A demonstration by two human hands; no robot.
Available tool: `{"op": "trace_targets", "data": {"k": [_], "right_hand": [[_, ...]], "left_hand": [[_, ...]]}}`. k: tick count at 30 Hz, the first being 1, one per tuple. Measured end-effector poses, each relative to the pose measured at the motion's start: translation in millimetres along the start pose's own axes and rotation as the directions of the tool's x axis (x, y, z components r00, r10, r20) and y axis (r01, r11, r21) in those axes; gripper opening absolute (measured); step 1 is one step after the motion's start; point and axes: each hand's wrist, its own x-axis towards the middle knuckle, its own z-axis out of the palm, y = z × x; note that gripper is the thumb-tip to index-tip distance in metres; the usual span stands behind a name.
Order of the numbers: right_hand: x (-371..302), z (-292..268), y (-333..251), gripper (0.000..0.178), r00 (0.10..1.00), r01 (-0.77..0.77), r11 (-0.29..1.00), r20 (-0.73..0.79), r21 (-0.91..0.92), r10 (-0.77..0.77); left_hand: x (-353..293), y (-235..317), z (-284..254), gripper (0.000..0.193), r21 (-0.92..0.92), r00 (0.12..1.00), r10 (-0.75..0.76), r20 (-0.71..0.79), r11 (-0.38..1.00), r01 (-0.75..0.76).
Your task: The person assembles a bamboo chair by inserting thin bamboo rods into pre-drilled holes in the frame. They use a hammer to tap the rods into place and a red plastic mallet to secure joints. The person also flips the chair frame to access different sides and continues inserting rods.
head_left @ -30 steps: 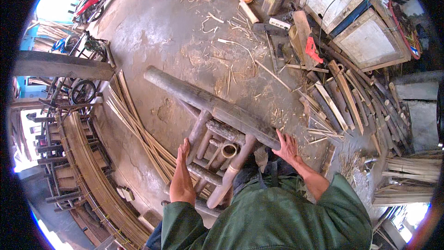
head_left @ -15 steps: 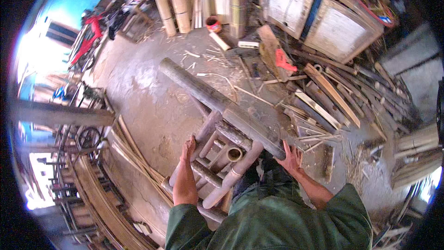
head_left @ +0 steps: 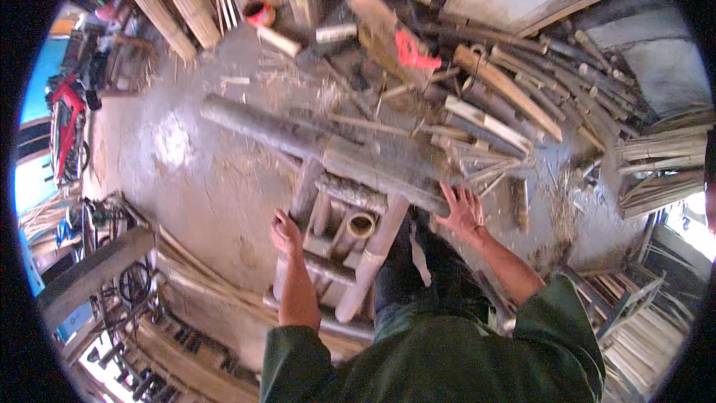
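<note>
A bamboo frame [head_left: 377, 260] of thick posts and short crossbars stands before me, with a long thick bamboo pole [head_left: 373, 172] slanting across its top. The pole runs from upper left down to the right. Inside the frame, the round hollow end of a bamboo tube [head_left: 361, 226] faces up. My right hand [head_left: 464, 211] lies at the pole's near right end, fingers spread. My left hand [head_left: 286, 234] is beside the frame's left post, its fingers bent and blurred; whether it grips the post is unclear.
Upright bamboo bundles [head_left: 168, 4] stand at the back, near a red tin [head_left: 259, 13]. A saw with a red handle [head_left: 415, 51] leans amid offcuts. Loose sticks [head_left: 514, 89] pile up at right. A grey beam [head_left: 97, 270] and long strips lie left. A red motorcycle [head_left: 68, 112] is far left.
My view has swung, so the room shifts leftward at the back. My right hand has spread its fingers at the pole's end. My left hand sits slightly farther from the post.
</note>
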Motion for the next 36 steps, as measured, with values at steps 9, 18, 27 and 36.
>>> {"op": "trace_targets", "data": {"k": [9, 18, 27, 36], "right_hand": [[4.7, 8.4, 12.2, 0.096, 0.995, 0.085, 0.996, -0.053, 0.019, -0.084], [42.4, 11.0, 68.8, 0.057, 0.967, -0.24, 0.564, 0.249, 0.79, 0.063], [191.3, 334.7, 293.4, 0.055, 0.889, -0.453, 0.812, 0.26, 0.367, 0.378], [285.2, 446.7, 336.1, 0.088, 0.837, -0.539, 0.771, 0.324, 0.34, 0.442]], "left_hand": [[-4.6, -6.1, 3.7, 0.056, -0.014, 0.991, -0.054, -0.119, 0.999, 0.052], [-97.3, -10.4, -2.5, 0.059, -0.013, 0.832, 0.51, -0.221, 0.851, -0.525], [-259.4, -16.3, 101.1, 0.082, 0.072, 0.91, 0.415, 0.015, 0.907, -0.415], [-255.6, -9.9, 147.4, 0.083, 0.151, 0.881, 0.449, -0.15, 0.891, -0.429]]}}
